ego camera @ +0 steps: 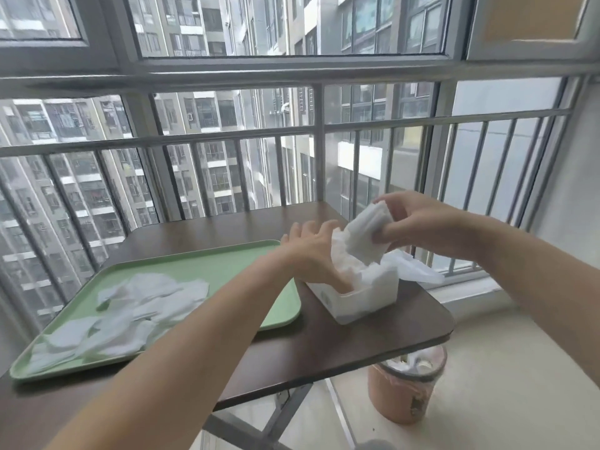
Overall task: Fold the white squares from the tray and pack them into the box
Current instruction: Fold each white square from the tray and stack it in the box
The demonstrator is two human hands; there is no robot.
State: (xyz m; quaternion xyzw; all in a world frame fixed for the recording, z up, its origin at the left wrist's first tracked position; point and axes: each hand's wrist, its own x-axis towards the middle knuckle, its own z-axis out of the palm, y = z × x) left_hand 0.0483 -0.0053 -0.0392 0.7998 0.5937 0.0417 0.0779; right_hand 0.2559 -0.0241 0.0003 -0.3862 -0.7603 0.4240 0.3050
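Observation:
A green tray (pixel 227 264) lies on the left of the dark table, with several loose white squares (pixel 130 310) spread over its near half. To its right stands a white box (pixel 363 297), packed with folded white squares. My right hand (pixel 418 225) grips a folded stack of white squares (pixel 367 235) just above the box's opening. My left hand (pixel 311 251) reaches into the near left end of the box, thumb down inside and fingers spread against the packed squares.
The dark wooden table (pixel 357 345) ends just right of the box. A clear plastic wrapper (pixel 418 267) lies behind the box. A pink waste bin (pixel 406 388) stands on the floor under the table's right corner. A railing and windows run behind.

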